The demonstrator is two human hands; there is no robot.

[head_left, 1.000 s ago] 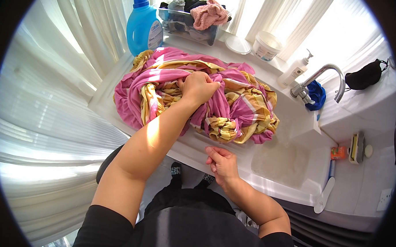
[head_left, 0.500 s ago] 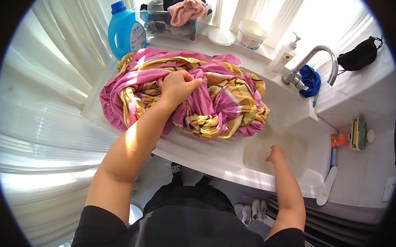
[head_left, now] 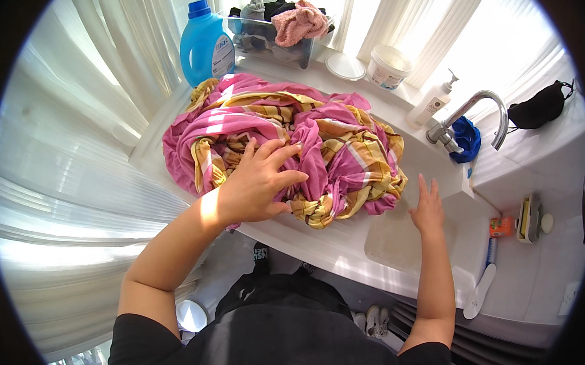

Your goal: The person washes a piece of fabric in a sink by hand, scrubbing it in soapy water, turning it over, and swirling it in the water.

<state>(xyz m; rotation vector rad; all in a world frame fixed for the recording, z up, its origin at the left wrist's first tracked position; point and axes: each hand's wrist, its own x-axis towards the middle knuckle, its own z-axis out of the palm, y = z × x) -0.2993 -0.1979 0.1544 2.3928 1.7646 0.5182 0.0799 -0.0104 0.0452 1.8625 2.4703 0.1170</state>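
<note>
A big bunched cloth point(head_left: 352, 152), pink with yellow and white checks, lies heaped on the left, flat part of the white sink point(head_left: 283, 242). Over its near edge is my left hand point(head_left: 256, 184), fingers spread; whether the fingertips press on the fabric I cannot tell. My right hand point(head_left: 428, 211) is above the basin, to the right of the heap, with its fingers stretched out and nothing in it. Cloudy water point(head_left: 394, 242) stands in the basin below that hand.
Along the back stand a blue detergent bottle point(head_left: 205, 48), a clear bin point(head_left: 298, 52) of clothes, a white lid point(head_left: 345, 67), a white tub point(head_left: 387, 68) and a pump bottle point(head_left: 430, 105). The chrome faucet point(head_left: 441, 131) arches over the right side. A white-handled brush point(head_left: 480, 292) rests on the right rim.
My left hand has let go of the cloth and come nearer, its fingers opening. My right hand has risen from the water and moved farther away from me. The whole view has shifted slightly.
</note>
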